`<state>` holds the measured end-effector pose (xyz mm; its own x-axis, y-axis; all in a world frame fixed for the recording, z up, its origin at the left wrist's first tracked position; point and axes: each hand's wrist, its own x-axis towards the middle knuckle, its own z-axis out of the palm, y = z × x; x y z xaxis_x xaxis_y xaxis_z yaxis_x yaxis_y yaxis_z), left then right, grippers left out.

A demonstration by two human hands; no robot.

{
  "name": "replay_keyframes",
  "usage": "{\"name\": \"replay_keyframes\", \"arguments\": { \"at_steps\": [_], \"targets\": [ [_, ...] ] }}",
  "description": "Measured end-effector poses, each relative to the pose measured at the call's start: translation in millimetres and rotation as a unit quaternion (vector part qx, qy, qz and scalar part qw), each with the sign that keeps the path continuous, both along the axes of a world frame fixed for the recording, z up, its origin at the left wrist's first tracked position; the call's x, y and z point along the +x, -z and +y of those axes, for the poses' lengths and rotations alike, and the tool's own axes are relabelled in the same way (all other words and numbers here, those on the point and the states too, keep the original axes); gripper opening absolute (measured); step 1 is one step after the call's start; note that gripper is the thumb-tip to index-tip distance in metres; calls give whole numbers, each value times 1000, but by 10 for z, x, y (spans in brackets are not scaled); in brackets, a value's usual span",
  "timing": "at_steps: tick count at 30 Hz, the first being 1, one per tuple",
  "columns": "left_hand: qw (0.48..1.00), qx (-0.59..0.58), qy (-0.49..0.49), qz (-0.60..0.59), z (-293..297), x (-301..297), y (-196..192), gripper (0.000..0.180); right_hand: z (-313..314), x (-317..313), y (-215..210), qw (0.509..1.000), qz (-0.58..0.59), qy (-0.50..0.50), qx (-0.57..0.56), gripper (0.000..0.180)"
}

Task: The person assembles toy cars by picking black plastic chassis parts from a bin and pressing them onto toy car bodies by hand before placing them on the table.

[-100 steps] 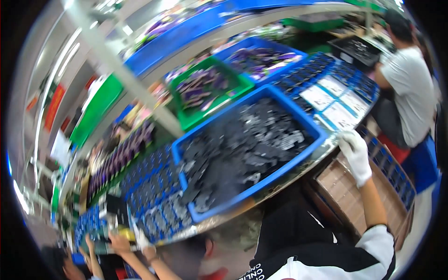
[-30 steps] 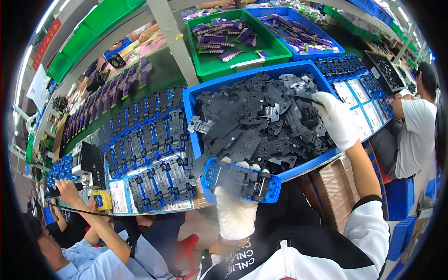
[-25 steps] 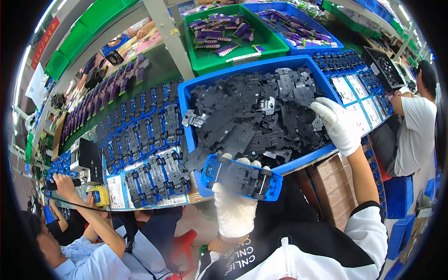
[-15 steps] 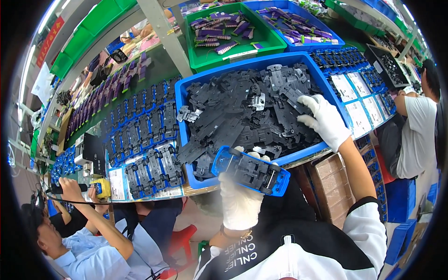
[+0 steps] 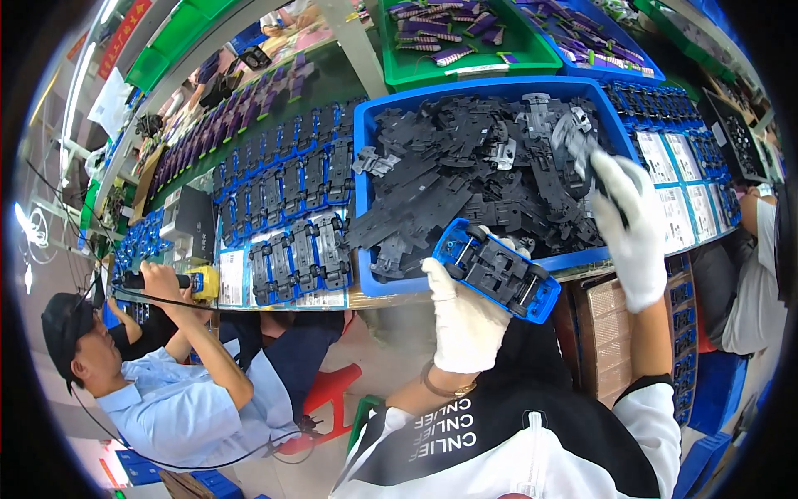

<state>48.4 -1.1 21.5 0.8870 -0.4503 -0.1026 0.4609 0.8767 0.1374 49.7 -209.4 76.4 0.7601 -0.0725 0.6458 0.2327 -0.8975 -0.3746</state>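
Rows of upturned blue toy cars (image 5: 287, 187) line the worktop (image 5: 363, 298), left of our blue bin (image 5: 407, 288) of black plates (image 5: 424, 195). At its near side, our left hand's (image 5: 470, 328) grip clasps a single blue shell (image 5: 499, 270), underside up. Our right hand (image 5: 636, 237) blurs over the right rim; we cannot tell its grip.

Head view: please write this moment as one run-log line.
left hand: holds blue toy car, black underside toward camera | right hand: blurred, at right rim of blue bin, grip unclear | bin contents: black plastic parts

Open air above the black parts (image 5: 424, 179)
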Motion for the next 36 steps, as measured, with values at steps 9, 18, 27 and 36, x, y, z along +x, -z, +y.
{"name": "replay_keyframes", "arguments": {
  "at_steps": [9, 18, 27, 36],
  "targets": [
    [980, 186, -75, -5, -115, -64, -129, 83, 736, -473, -92, 989, 67, -130, -20, 59],
    [953, 276, -99, -82, -90, -108, -125, 56, 903, -430, -2, 989, 45, -104, -92, 56],
    [978, 145, -131, -79, 10, -41, -133, 54, 692, -526, 330, 764, 245, -250, 543, 65],
    [970, 167, -140, -106, -18, 8, -57, 53, 796, -454, 370, 712, 264, -226, 610, 58]
  ]
}}
